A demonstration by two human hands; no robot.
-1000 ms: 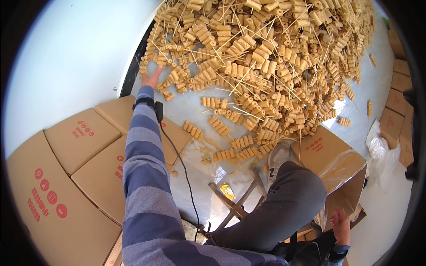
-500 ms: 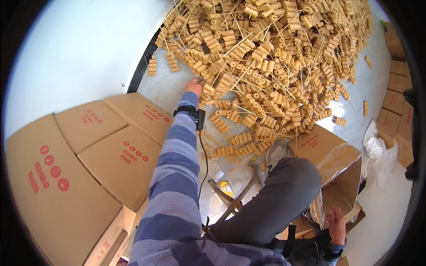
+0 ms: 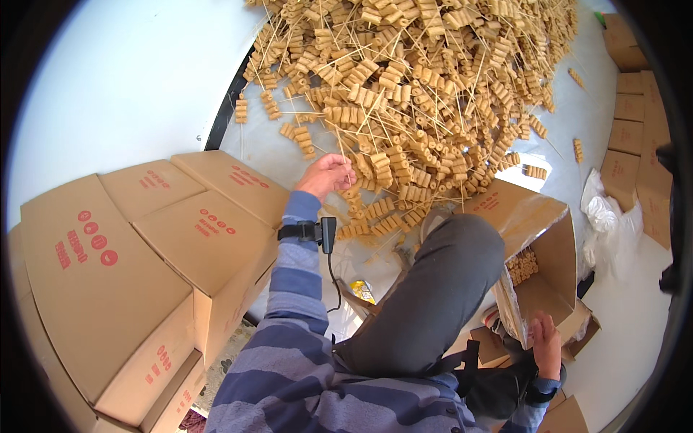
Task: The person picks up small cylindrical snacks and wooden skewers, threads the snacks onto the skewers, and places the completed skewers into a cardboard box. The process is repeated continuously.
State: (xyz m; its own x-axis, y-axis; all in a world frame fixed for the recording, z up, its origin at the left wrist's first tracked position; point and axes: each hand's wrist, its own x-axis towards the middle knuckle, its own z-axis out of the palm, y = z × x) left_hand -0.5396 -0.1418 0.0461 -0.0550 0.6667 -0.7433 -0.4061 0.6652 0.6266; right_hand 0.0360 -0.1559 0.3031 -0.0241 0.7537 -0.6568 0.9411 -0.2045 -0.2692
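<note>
My left hand point(image 3: 326, 176) is closed in a pinch round the thin stick of a skewer point(image 3: 343, 146), at the near left edge of a big heap. The heap point(image 3: 404, 94) is made of tan, ridged, rolled food pieces threaded on pale wooden sticks. Down at the lower right, my right hand point(image 3: 546, 345) is beside the near edge of an open carton point(image 3: 554, 252). Its fingers are partly apart, and nothing shows in them. Inside this tilted carton, a layer of skewers point(image 3: 522, 268) is visible, with clear plastic along the rim.
Closed brown cartons point(image 3: 177, 234) are stacked at my left. More cartons point(image 3: 626, 137) line the right wall, near a white plastic bag point(image 3: 608, 216). My bent knee point(image 3: 462, 252) stands between both hands. A yellow packet point(image 3: 363, 291) lies on the floor by a wooden stool leg point(image 3: 354, 299).
My left hand has drawn back from the heap, towards me, with a stick in its fingers. The view has shifted, and skewers inside the open carton have come into sight.
</note>
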